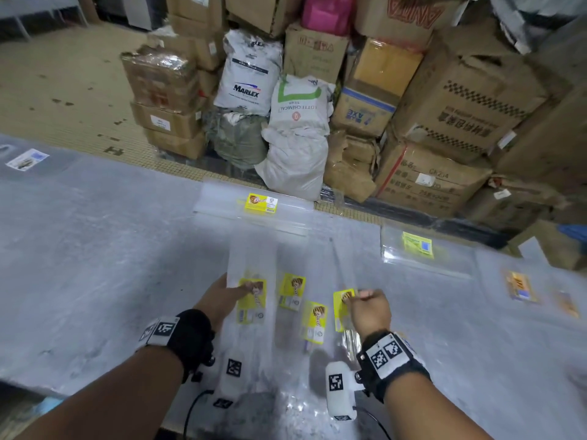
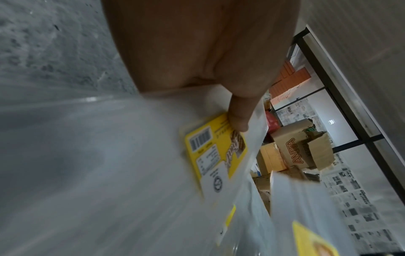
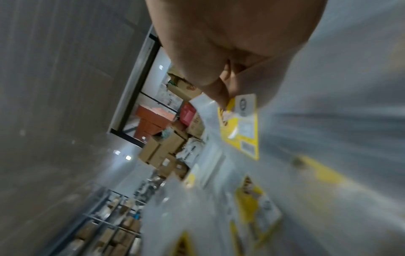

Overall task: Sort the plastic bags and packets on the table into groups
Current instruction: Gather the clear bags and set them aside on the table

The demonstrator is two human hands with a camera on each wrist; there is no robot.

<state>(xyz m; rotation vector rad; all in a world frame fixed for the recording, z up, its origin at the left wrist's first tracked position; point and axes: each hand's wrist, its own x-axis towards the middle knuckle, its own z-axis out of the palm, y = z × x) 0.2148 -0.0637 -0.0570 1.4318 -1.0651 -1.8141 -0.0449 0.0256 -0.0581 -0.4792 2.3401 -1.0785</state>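
Observation:
Several long clear plastic bags with yellow labels lie side by side in front of me on the grey table point(image 1: 95, 249). My left hand point(image 1: 227, 295) pinches the leftmost bag point(image 1: 252, 301) at its label, thumb on top point(image 2: 237, 119); the same bag point(image 2: 210, 154) shows in the left wrist view. My right hand point(image 1: 365, 301) pinches the rightmost bag point(image 1: 342, 309) by its label edge, seen also as bag point(image 3: 241, 129) under the fingers point(image 3: 219, 93). Two more labelled bags point(image 1: 291, 292) point(image 1: 315, 322) lie between the hands.
A wider clear bag with a yellow label point(image 1: 260, 203) lies at the table's far edge, another point(image 1: 417, 244) to the right, and orange-labelled packets point(image 1: 519, 285) at far right. A small packet point(image 1: 27, 158) is far left. Cardboard boxes point(image 1: 460, 100) and sacks point(image 1: 295, 131) stand beyond.

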